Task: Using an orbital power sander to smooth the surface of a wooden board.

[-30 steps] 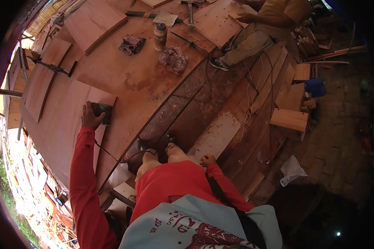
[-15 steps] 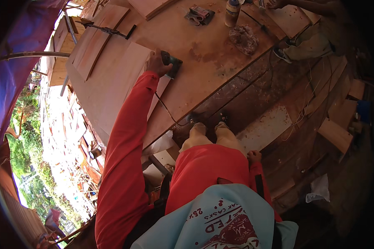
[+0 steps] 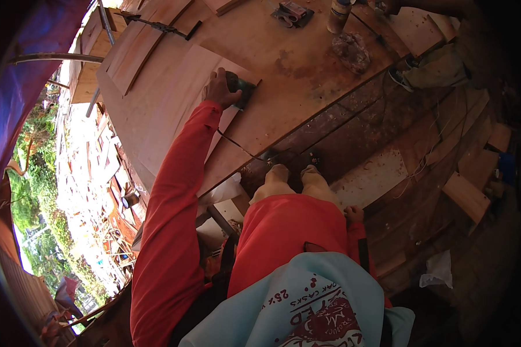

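Observation:
My left hand is wrapped round a dark green electric palm sander, its arm stretched out in a red sleeve. The sander lies on the right edge of a pale wooden panel, which rests on a large wooden worktop. From below my left wrist a dark cord runs down toward the near edge of the worktop. My right hand hangs low beside my right thigh, away from the worktop. Its fingers look curled in, and I see nothing in them.
A clamp lies at the far left on more boards. Farther back are a bottle, a crumpled plastic bag and a small pack. Another person's leg shows at far right. Wood offcuts lie right, loose wires nearby.
The whole view has shifted slightly, and worktop items now appear a little farther right and higher. My left hand keeps its grip on the sander, which sits slightly differently along the panel's edge.

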Demonstrator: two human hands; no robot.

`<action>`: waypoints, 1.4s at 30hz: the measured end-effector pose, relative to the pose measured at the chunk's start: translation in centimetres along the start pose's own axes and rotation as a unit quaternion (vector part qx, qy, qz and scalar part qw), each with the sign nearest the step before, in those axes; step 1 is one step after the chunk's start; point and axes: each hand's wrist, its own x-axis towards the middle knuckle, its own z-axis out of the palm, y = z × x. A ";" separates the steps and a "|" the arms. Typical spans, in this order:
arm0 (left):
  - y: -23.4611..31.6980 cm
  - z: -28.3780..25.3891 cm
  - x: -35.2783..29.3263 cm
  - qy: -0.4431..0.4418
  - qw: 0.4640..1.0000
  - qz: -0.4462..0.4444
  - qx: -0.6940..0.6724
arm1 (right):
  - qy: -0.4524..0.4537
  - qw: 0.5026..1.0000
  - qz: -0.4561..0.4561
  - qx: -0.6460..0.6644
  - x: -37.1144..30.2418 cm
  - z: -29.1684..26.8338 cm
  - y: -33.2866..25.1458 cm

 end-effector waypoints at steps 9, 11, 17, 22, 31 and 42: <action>-4.5 -0.3 -6.2 0.019 0.999 -0.016 -0.025 | -0.023 0.999 0.032 0.020 2.1 0.1 -2.2; -5.9 -0.2 -7.3 0.027 0.999 -0.014 -0.027 | -0.024 0.999 0.012 0.021 2.5 0.1 -1.9; -6.9 -0.6 -8.7 0.026 0.999 0.003 -0.024 | -0.035 0.999 0.004 -0.013 3.3 -0.4 -0.6; -3.8 -0.5 -5.9 0.019 1.000 -0.009 -0.016 | -0.034 0.997 -0.045 -0.053 3.9 -0.7 0.8; 1.5 0.5 0.1 0.022 1.000 -0.002 0.002 | -0.012 0.997 0.067 0.040 2.3 0.1 -2.7; 3.7 1.4 4.8 0.024 0.999 0.023 0.005 | 0.059 0.993 0.059 0.089 -1.1 1.7 1.0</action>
